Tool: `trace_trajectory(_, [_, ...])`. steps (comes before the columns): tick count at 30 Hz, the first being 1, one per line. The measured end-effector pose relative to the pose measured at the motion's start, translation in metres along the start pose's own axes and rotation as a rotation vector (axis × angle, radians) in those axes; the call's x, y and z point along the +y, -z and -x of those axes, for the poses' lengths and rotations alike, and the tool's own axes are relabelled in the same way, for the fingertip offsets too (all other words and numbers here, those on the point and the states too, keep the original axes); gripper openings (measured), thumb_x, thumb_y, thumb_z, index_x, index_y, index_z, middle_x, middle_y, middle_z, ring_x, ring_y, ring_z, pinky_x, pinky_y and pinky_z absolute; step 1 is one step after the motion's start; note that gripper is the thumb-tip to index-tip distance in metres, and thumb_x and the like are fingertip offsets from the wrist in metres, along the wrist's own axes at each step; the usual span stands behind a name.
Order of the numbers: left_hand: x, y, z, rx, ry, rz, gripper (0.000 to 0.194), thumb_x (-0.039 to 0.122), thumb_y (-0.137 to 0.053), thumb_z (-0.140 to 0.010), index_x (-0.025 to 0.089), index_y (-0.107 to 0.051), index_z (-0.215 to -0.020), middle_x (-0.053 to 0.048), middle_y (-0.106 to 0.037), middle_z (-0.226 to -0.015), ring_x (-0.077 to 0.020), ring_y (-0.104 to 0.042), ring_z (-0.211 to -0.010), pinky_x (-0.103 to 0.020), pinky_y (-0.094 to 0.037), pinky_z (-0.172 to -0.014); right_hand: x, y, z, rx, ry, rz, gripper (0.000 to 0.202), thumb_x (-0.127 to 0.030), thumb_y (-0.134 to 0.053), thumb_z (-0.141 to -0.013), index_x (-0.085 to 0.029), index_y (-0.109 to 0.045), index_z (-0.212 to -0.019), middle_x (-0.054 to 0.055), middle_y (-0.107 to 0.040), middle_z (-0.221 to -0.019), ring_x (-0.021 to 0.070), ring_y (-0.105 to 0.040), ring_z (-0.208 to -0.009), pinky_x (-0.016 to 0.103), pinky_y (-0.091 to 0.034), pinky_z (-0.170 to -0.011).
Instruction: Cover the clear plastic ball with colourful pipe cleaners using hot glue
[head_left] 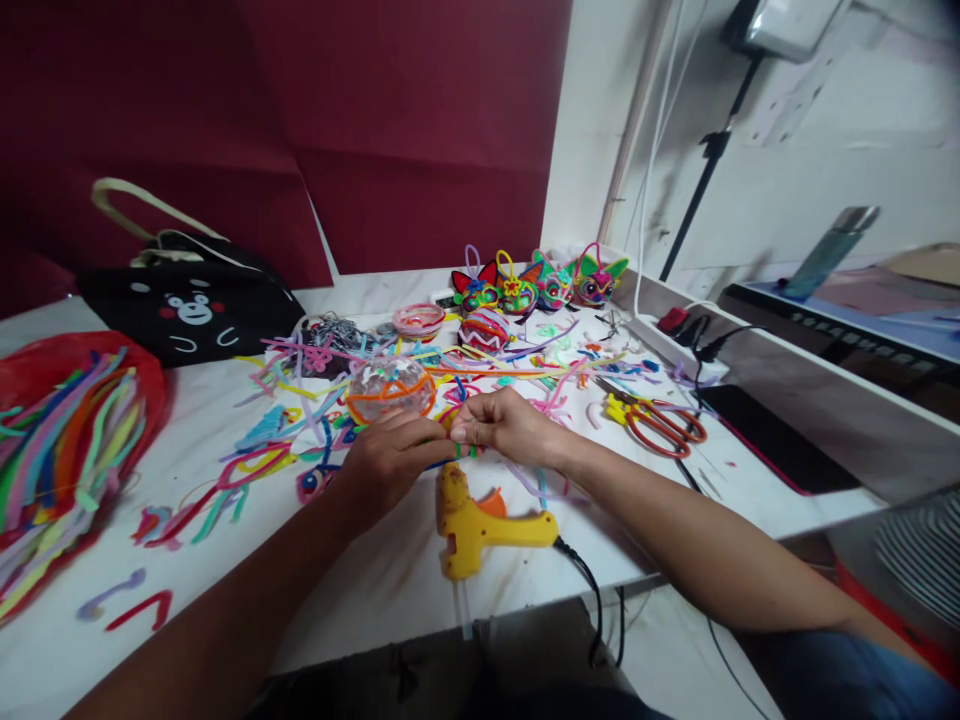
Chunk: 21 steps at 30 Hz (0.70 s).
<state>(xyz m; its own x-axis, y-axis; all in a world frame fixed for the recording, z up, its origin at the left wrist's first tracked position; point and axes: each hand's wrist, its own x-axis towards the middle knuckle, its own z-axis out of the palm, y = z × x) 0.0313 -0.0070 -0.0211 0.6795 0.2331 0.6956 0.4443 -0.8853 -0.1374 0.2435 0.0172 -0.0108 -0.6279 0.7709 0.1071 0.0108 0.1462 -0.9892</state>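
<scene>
Both hands meet above the middle of the table, fingertips pinched together. My left hand [394,452] is closed on pipe cleaner pieces; green and blue bits show beneath its fingers. My right hand [504,428] pinches at the same spot, thumb against forefinger, and the fingers partly hide the piece. Just in front of them lies a yellow hot glue gun [469,525], its nozzle toward the hands and a clear glue stick sticking out of its back. A clear plastic ball [386,385] with orange pipe cleaner around it sits right behind my left hand.
Loose pipe cleaners spread across the table. Several colourful eared ornaments [555,285] stand at the back. Orange-handled scissors [664,425], pliers and a black phone [776,437] lie right. A red bag [154,385] of pipe cleaners and a black tote [191,310] are left. The glue gun's cord hangs over the front edge.
</scene>
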Motion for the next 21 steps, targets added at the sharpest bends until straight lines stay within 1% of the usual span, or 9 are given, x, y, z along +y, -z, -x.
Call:
trace_trajectory(3, [0.000,0.004,-0.004,0.029,0.019,0.003,0.011,0.018,-0.056,-0.098,0.020,-0.067,-0.098,-0.002,-0.074,-0.087,-0.0142,-0.066,-0.076,-0.030,-0.049,-0.073,-0.002,0.001,-0.001,0.000,0.007,-0.021,0.050,-0.061,-0.083,-0.066,-0.015,-0.063,-0.071,-0.002,-0.063,-0.061,0.0085,-0.051,-0.055,0.022,-0.041,-0.055])
trace_trajectory(5, [-0.002,0.008,-0.006,0.039,0.057,-0.020,0.009,0.022,-0.059,-0.097,0.019,-0.067,-0.097,-0.002,-0.075,-0.086,-0.0155,-0.068,-0.077,-0.030,-0.051,-0.077,-0.004,0.003,-0.001,0.016,0.017,-0.034,0.051,-0.062,-0.083,-0.066,-0.015,-0.063,-0.071,-0.002,-0.063,-0.062,0.0086,-0.051,-0.055,0.022,-0.042,-0.056])
trace_trajectory(8, [-0.006,0.014,-0.007,0.038,0.128,-0.121,0.011,0.022,-0.059,-0.096,0.019,-0.070,-0.099,-0.004,-0.077,-0.089,-0.0184,-0.072,-0.082,-0.032,-0.054,-0.080,-0.007,0.007,0.000,0.064,0.042,-0.026,0.051,-0.061,-0.083,-0.067,-0.015,-0.063,-0.072,-0.001,-0.064,-0.064,0.0088,-0.051,-0.056,0.023,-0.042,-0.057])
trace_trajectory(11, [-0.009,0.016,-0.005,0.044,0.185,-0.161,0.015,0.022,-0.058,-0.097,0.020,-0.072,-0.100,-0.005,-0.078,-0.093,-0.0192,-0.073,-0.087,-0.032,-0.056,-0.083,-0.009,0.009,0.001,0.099,0.082,0.050,0.047,-0.059,-0.079,-0.072,-0.014,-0.065,-0.074,0.000,-0.064,-0.067,0.0106,-0.052,-0.059,0.024,-0.042,-0.059])
trace_trajectory(13, [-0.009,0.016,-0.004,0.040,0.204,-0.150,0.015,0.023,-0.058,-0.097,0.020,-0.073,-0.100,-0.005,-0.078,-0.094,-0.0187,-0.073,-0.088,-0.031,-0.057,-0.084,-0.008,0.009,0.002,0.096,0.120,0.136,0.041,-0.054,-0.077,-0.077,-0.014,-0.068,-0.078,0.001,-0.064,-0.071,0.0122,-0.053,-0.064,0.025,-0.041,-0.063])
trace_trajectory(16, [-0.006,0.016,-0.006,0.051,0.196,-0.145,0.015,0.021,-0.057,-0.097,0.019,-0.072,-0.099,-0.006,-0.078,-0.092,-0.0174,-0.073,-0.087,-0.028,-0.058,-0.083,-0.005,0.009,0.004,0.083,0.146,0.274,0.026,-0.040,-0.072,-0.083,-0.014,-0.072,-0.085,0.000,-0.063,-0.073,0.0123,-0.051,-0.066,0.025,-0.040,-0.064])
trace_trajectory(18, [-0.003,0.015,-0.008,0.068,0.185,-0.152,0.014,0.019,-0.058,-0.096,0.016,-0.071,-0.099,-0.007,-0.077,-0.091,-0.0170,-0.073,-0.086,-0.027,-0.058,-0.082,-0.003,0.008,0.004,0.089,0.132,0.333,0.019,-0.032,-0.069,-0.084,-0.013,-0.074,-0.087,-0.001,-0.061,-0.071,0.0114,-0.048,-0.063,0.024,-0.037,-0.062])
trace_trajectory(21, [-0.002,0.015,-0.008,0.076,0.173,-0.168,0.012,0.017,-0.059,-0.095,0.014,-0.070,-0.099,-0.008,-0.077,-0.092,-0.0171,-0.073,-0.088,-0.026,-0.058,-0.084,-0.001,0.006,0.003,0.106,0.109,0.365,0.015,-0.027,-0.069,-0.084,-0.013,-0.074,-0.087,-0.002,-0.059,-0.068,0.0101,-0.045,-0.061,0.022,-0.034,-0.058])
